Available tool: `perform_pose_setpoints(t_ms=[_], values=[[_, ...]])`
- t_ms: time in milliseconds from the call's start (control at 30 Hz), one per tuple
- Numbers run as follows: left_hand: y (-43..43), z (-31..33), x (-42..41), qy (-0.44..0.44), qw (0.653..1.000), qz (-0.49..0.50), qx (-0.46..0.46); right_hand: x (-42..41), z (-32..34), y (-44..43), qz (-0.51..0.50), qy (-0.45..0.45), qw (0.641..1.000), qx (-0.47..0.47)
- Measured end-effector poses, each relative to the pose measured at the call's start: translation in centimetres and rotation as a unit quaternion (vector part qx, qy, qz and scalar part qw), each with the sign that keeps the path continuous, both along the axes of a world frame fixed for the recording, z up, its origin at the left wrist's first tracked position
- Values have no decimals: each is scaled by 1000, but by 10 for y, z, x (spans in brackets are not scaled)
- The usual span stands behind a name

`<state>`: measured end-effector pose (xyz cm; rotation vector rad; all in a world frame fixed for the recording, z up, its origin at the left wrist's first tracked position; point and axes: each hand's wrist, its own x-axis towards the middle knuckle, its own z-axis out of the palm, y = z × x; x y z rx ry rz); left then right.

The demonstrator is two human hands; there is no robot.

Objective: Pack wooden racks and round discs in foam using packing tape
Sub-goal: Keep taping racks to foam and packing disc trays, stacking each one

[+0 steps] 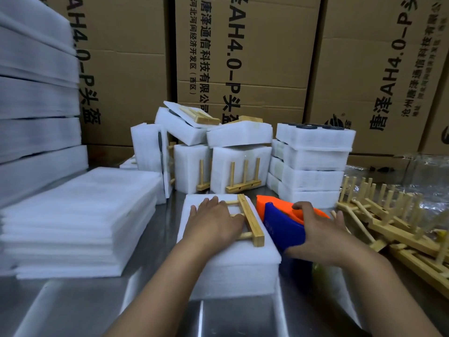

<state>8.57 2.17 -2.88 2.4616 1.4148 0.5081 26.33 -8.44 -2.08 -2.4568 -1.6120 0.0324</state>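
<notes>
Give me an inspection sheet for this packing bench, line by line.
Surface: shiny steel table, reflective, partly covered.
Job's things: light wooden peg rack lying on white foam block; blue-and-orange tape dispenser beside it; black round discs atop wrapped foam bundles.
Clutter: loose wooden racks piled right; flat foam sheets stacked left.
Hands: left hand presses rack; right hand grips dispenser.
Cables: nothing seen.
Surroundings: printed brown cardboard boxes behind.

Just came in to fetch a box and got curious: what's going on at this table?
A person is packing a wooden rack on a foam block. The left hand rests flat on the rack, while the right hand grips a blue and orange tape dispenser just right of the block. Finished foam packs are piled behind, foam sheets are stacked on the left, and loose racks lie on the right.
</notes>
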Motion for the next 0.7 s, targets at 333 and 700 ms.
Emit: perform_pose_setpoints(t_ms=[333,700], values=[[-6,18,-10,-111,990,-4,-91,13,4,-3,77,103,983,134],[0,22,-16,-199,966,12,-164,-7,10,-5,115,169,818,537]])
